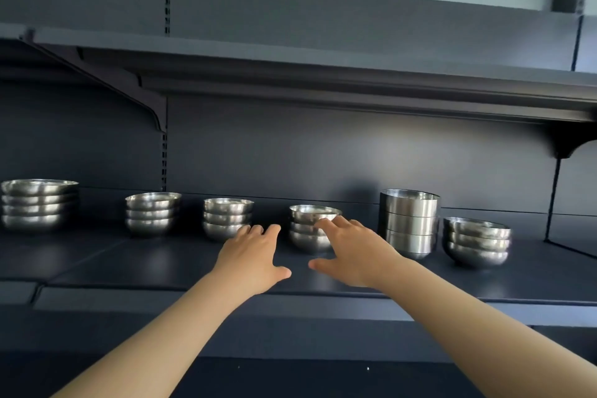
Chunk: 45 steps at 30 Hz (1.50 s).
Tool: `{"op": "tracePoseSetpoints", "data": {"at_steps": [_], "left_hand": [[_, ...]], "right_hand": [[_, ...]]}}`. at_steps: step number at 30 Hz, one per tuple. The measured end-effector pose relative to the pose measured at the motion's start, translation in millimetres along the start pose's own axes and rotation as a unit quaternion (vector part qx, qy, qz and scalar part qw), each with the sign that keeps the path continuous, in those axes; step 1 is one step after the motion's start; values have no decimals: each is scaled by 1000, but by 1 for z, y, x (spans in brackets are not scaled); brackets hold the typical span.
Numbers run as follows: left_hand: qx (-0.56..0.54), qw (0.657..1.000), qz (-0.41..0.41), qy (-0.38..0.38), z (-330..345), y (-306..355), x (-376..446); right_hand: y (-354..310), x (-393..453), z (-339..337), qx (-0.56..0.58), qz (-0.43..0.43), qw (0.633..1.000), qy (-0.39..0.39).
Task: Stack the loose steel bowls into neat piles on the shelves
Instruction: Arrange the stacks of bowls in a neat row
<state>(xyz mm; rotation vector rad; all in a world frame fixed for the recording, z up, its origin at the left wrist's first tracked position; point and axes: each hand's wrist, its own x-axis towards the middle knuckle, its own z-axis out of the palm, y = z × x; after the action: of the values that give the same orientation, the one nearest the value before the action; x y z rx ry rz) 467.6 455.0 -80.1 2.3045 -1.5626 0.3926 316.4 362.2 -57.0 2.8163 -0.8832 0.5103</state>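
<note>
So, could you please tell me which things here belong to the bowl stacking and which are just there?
Job:
- middle bowl pile
- other round-bowl piles
- straight-sided pile
- left hand and right hand, both open

Just there:
- dark shelf
- upper shelf
- bracket

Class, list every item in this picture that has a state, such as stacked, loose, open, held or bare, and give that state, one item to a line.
Far-left bowl pile: stacked, four high.
Second pile: stacked.
Third pile: stacked.
Middle pile: stacked, fingers in front.
Straight-sided steel containers: stacked, three high.
Far-right pile: stacked.
Left hand: open, holds nothing.
Right hand: open, holds nothing.
Upper shelf: underside seen only.
</note>
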Motion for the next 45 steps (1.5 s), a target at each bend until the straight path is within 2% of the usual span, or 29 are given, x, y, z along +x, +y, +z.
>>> {"op": "tracePoseSetpoints", "data": {"at_steps": [17, 25, 29, 32, 36, 40, 45], "left_hand": [[15, 999, 24, -17, 18, 69, 30], [-11, 999, 19, -25, 51, 139, 71], [-124, 989, -31, -77, 77, 179, 104], [-281, 948, -100, -110, 101, 195, 129], [-417, 891, -159, -81, 132, 203, 157], [-492, 857, -136, -74, 151, 204, 176], [-492, 861, -86, -96, 157, 202, 181]], "right_hand": [[87, -25, -5, 3, 33, 999, 13], [194, -21, -9, 24, 49, 995, 78], [244, -8, 2, 106, 60, 981, 148], [265, 6, 16, 201, 67, 959, 188], [282, 29, 30, 331, 86, 912, 224], [284, 48, 42, 419, 88, 870, 246], [286, 61, 55, 458, 65, 849, 255]]}}
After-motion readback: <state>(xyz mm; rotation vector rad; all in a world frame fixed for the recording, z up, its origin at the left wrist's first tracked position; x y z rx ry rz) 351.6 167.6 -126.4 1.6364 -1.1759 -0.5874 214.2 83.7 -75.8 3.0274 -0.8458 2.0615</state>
